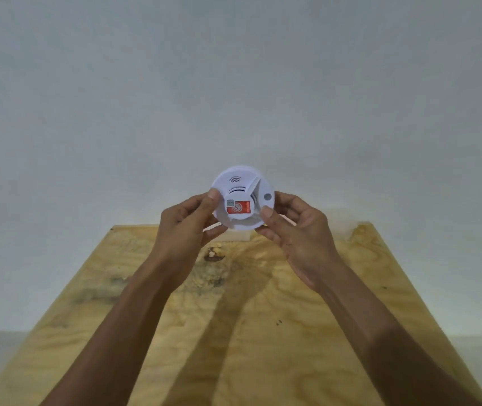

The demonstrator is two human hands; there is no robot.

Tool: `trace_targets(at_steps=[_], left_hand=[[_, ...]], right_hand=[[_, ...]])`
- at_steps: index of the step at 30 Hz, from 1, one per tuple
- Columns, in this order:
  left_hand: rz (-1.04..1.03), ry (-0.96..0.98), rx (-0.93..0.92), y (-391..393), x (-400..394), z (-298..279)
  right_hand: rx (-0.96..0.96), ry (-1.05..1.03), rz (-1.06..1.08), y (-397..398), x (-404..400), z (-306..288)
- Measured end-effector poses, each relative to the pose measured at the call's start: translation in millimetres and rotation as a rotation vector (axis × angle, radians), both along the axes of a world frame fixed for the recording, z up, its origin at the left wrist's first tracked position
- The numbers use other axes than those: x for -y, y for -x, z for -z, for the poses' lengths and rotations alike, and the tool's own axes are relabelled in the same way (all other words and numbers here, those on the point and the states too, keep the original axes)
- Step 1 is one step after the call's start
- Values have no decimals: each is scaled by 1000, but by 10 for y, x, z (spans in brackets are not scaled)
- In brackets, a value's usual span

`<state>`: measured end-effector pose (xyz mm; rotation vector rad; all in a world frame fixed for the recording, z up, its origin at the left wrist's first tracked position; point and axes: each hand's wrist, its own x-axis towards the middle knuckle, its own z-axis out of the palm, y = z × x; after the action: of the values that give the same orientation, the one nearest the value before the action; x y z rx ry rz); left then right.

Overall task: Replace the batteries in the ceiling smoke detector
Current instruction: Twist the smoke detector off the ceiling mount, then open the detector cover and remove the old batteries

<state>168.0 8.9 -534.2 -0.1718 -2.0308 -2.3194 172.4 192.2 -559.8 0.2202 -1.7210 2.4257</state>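
Between my two hands I hold a round white smoke detector [241,197], its face toward me, gripped at both side edges, with a red battery [238,207] showing in its open middle compartment.

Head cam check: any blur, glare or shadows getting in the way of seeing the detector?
Head view: the smoke detector is soft but readable, with no glare; both forearms cast long shadows down the plywood board; the wide angle makes the board's edges splay.

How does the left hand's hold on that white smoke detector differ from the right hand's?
The left hand grips the smoke detector at its left edge, thumb high on the face; the right hand grips the right edge, thumb lower, beside the red label. Both pinch the rim, raised above the wooden board.
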Motion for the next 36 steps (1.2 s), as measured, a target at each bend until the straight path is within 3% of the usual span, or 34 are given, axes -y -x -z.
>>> trace_targets(at_steps=[4, 8, 10, 14, 17, 27, 36], left_hand=[[21, 162, 24, -315, 4, -233], [34, 197, -25, -644, 9, -429], [23, 125, -72, -809, 39, -453], [42, 9, -153, -1067, 127, -389], [70, -3, -186, -1157, 193, -301], [206, 351, -166, -952, 464, 181], [285, 430, -86, -548, 497, 1020]], right_hand=[[-258, -479, 164, -361, -28, -154], [-474, -700, 231, -738, 40, -318], [-484, -696, 206, -921, 80, -415], [-183, -608, -26, -1189, 54, -596], [-83, -476, -152, -1290, 37, -578], [-37, -490, -110, -1017, 83, 82], [90, -547, -72, -727, 105, 959]])
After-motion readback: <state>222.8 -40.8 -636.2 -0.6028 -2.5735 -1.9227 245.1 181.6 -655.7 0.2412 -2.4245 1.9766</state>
